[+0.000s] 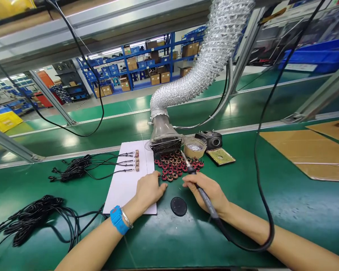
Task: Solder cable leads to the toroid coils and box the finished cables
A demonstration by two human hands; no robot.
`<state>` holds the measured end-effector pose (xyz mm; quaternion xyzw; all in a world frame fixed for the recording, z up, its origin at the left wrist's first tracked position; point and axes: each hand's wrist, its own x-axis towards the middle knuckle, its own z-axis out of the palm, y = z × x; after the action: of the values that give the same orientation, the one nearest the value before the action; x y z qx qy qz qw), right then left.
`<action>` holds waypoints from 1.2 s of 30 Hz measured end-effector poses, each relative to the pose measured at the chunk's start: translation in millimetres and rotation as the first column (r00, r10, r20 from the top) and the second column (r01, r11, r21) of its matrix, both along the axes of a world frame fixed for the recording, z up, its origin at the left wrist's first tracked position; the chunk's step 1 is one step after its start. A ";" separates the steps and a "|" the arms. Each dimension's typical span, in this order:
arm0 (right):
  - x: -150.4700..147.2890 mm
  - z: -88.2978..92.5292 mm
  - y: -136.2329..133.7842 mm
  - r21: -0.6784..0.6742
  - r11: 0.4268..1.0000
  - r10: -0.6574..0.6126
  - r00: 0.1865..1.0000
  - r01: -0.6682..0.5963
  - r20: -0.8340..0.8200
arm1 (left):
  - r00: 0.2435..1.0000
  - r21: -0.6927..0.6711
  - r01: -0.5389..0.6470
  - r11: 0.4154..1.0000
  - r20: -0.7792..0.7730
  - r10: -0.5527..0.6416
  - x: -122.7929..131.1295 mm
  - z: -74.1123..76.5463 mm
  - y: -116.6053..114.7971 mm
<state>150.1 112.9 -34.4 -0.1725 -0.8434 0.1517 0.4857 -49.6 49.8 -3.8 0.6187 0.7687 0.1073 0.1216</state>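
My right hand (210, 192) grips a soldering iron (205, 195) like a pen. Its metal tip points up and left, over the back of a pile of small red and black wound ring coils (172, 167), near a round tub (194, 148) of silvery material. My left hand (150, 190) rests at the right edge of a white board (124, 188), thumb and forefinger apart beside the coils. I see nothing held in it; its other fingers are partly hidden. A black round disc (179, 206) lies between my hands. On the board, several black cables (121, 163) end in small coil parts (137, 161).
A fume hood (161, 130) on a silver flexible duct (192, 71) stands behind the coils. Right of the tub are a black tip-cleaner holder (214, 140) and a yellow sponge tray (220, 156). Bundled black cables (36, 218) lie left; cardboard (307, 150) lies right. The iron's cord loops over my right forearm.
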 end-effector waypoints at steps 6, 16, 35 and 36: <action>0.9 4.3 -1.1 0.019 0.998 0.059 0.996 -0.058 -0.063 | 0.999 -0.024 -0.024 0.999 -0.028 0.023 4.8 10.2 6.3; 11.6 6.9 -11.2 -0.067 0.986 0.153 0.988 -0.154 -0.020 | 0.966 -0.118 0.191 0.974 0.200 -0.165 41.2 17.5 -44.4; 22.4 -5.1 -14.1 -0.535 0.797 0.450 0.867 -0.280 0.216 | 0.936 -0.165 0.260 0.951 0.284 -0.207 34.7 16.1 -35.9; 22.7 -5.5 -13.7 -0.550 0.788 0.452 0.866 -0.277 0.212 | 0.927 -0.178 0.280 0.943 0.305 -0.217 33.4 18.3 -33.3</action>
<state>172.7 99.3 -39.9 -0.1470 -0.8609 0.4266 0.2351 -16.1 16.5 14.5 0.6728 0.6655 0.0928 0.3095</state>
